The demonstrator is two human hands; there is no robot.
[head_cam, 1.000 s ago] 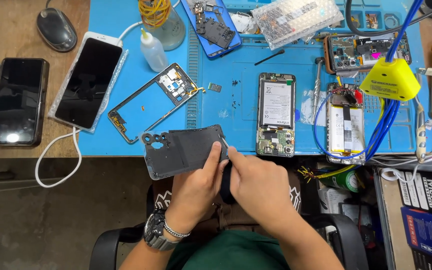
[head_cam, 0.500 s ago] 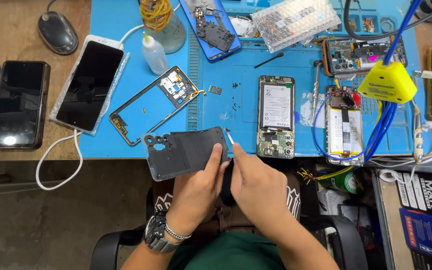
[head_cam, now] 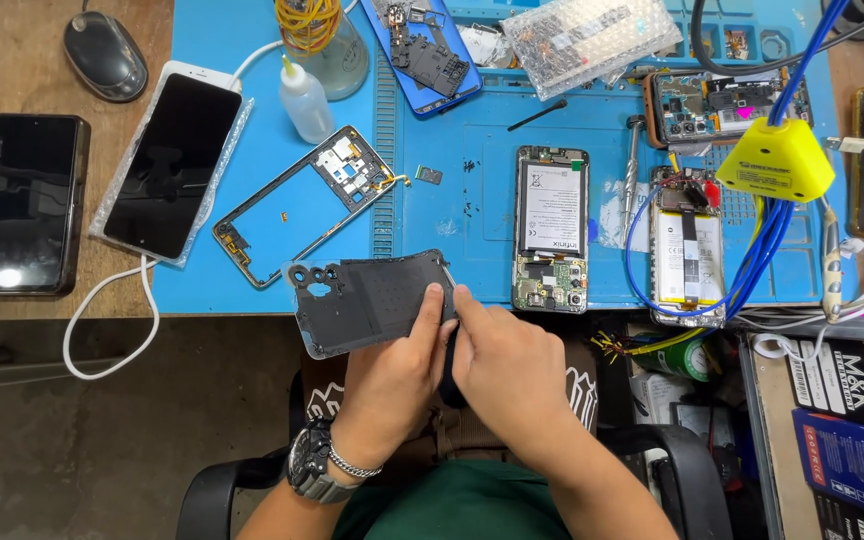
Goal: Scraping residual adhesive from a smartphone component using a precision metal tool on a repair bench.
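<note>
My left hand [head_cam: 394, 372] grips a black phone back cover [head_cam: 367, 300] by its right end, holding it level above the front edge of the blue work mat [head_cam: 472, 215]. The cover has camera cut-outs at its left end. My right hand [head_cam: 507, 365] presses against the cover's right edge, fingertip beside the left thumb; whether it holds a small tool I cannot tell. An opened phone with its battery showing [head_cam: 551, 225] lies on the mat just beyond my right hand. An empty phone frame [head_cam: 304, 205] lies tilted beyond the cover.
A white-edged phone [head_cam: 174, 165] with a white cable and a dark phone [head_cam: 20, 205] rest on the wooden desk at left, a mouse [head_cam: 104, 55] behind them. A squeeze bottle [head_cam: 304, 100], a second opened phone [head_cam: 686, 245] with blue wires, a yellow device [head_cam: 774, 160] and boxes [head_cam: 847, 420] crowd the right.
My right hand has slid slightly left along the cover's right edge; the pale tip seen near its fingers half a second ago is no longer visible. The cover stays in place.
</note>
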